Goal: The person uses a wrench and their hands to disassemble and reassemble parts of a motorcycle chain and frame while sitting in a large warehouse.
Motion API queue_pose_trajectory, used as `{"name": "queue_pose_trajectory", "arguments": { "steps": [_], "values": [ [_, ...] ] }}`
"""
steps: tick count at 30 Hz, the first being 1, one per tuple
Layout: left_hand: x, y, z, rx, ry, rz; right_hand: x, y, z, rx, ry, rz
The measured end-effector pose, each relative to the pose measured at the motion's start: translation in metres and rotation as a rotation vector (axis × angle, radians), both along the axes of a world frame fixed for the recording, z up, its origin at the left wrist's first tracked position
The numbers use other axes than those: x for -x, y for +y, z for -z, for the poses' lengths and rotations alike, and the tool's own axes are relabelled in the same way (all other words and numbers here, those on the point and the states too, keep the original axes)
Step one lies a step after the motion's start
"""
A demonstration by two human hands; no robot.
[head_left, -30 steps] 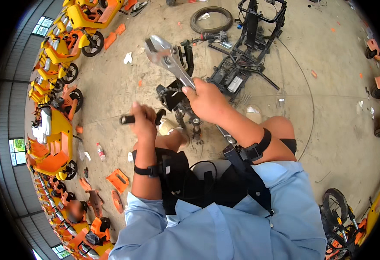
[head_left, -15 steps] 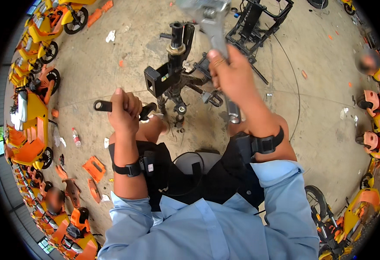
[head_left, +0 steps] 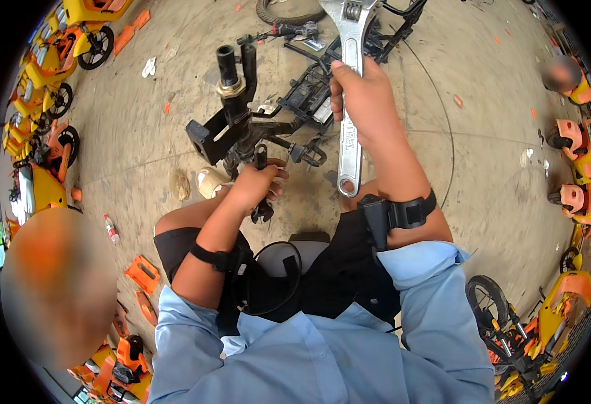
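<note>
My right hand (head_left: 369,101) is closed round the handle of a large silver adjustable wrench (head_left: 351,145), held upright with its jaw cut off by the top edge. My left hand (head_left: 258,187) is closed round a black wrench (head_left: 260,158), its hole end up and its jaw end near my knee. Just beyond that hand stands a black metal vehicle frame (head_left: 238,124). Its upright steering tube (head_left: 226,66) carries a brass-coloured ring nut (head_left: 231,89). The silver wrench is apart from the frame; whether the black one touches it I cannot tell.
Another black frame (head_left: 309,91) lies behind, near a red-and-black power tool (head_left: 295,31) and a tire (head_left: 285,17). Yellow scooters (head_left: 46,185) line the left; more stand at right (head_left: 572,286). Orange panels (head_left: 142,274) and a bottle (head_left: 111,229) lie on the floor. A cable (head_left: 452,141) curves at right.
My left hand has moved right and toward the frame, turning the black wrench from level to upright. The silver wrench is now more upright. The view has shifted, and a large blurred shape appears at left.
</note>
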State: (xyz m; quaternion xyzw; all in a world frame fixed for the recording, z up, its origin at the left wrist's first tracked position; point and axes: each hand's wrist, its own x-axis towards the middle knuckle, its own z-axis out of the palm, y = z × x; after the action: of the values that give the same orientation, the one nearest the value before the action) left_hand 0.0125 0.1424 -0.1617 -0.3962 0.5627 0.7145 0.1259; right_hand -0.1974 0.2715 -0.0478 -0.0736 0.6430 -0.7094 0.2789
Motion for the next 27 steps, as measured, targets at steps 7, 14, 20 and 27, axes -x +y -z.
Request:
{"name": "queue_pose_trajectory", "arguments": {
  "steps": [7,14,20,27],
  "values": [
    [0.040,0.033,0.088,0.205,-0.244,0.096,0.017,0.009,0.006,-0.049,-0.004,0.024],
    [0.048,0.031,0.156,0.188,-0.194,-0.202,0.027,0.015,0.013,-0.059,-0.040,0.050],
    [0.047,0.034,0.132,0.237,-0.279,-0.110,0.041,0.021,0.020,-0.086,-0.039,0.062],
    [0.058,0.004,0.058,0.314,-0.418,0.214,0.042,0.021,0.019,-0.065,-0.077,0.039]
  ]
}}
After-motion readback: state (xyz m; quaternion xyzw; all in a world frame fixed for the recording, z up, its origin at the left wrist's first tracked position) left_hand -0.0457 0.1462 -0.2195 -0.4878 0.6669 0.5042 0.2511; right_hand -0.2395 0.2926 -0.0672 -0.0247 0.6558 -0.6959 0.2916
